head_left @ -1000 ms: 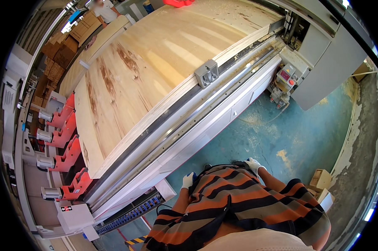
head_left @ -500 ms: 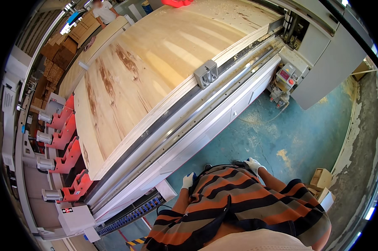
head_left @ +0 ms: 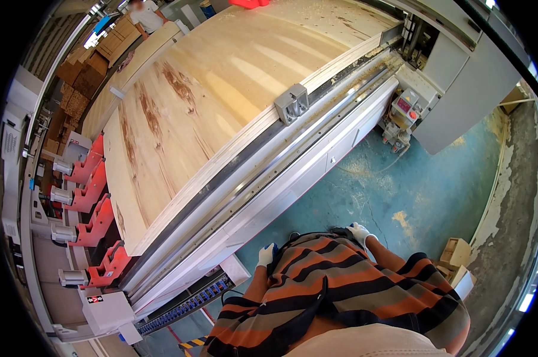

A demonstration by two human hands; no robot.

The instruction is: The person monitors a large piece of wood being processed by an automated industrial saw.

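I stand beside the long machine bed (head_left: 316,163) with both hands low in front of my striped shirt (head_left: 340,285), well apart from the big wooden panel (head_left: 221,101) that lies flat on it. My left hand (head_left: 266,254), in a white glove, is curled around something small and blue; only a sliver of it shows past the glove, so I cannot say what it is. My right hand (head_left: 359,232), gloved too, sits close to a dark thing at the hem of my shirt, and I cannot tell whether it is open or gripping, since my body hides most of it.

The panel lies with its long edge against the grey metal stop block (head_left: 291,102), which I judge squares it to the toothed rail (head_left: 269,178) running alongside. Red clamps (head_left: 99,220) line the panel's near end, placed to hold it there. Sawdust lies along the rail and on the blue-green floor (head_left: 412,196), and small cardboard boxes (head_left: 456,256) sit by the wall at my right.

Against half a second ago, little differs: the whole scene sits a touch higher and further left in view, so my head has tipped slightly. My hands keep the same pose, and the person in white (head_left: 142,11) at the far end is still there.
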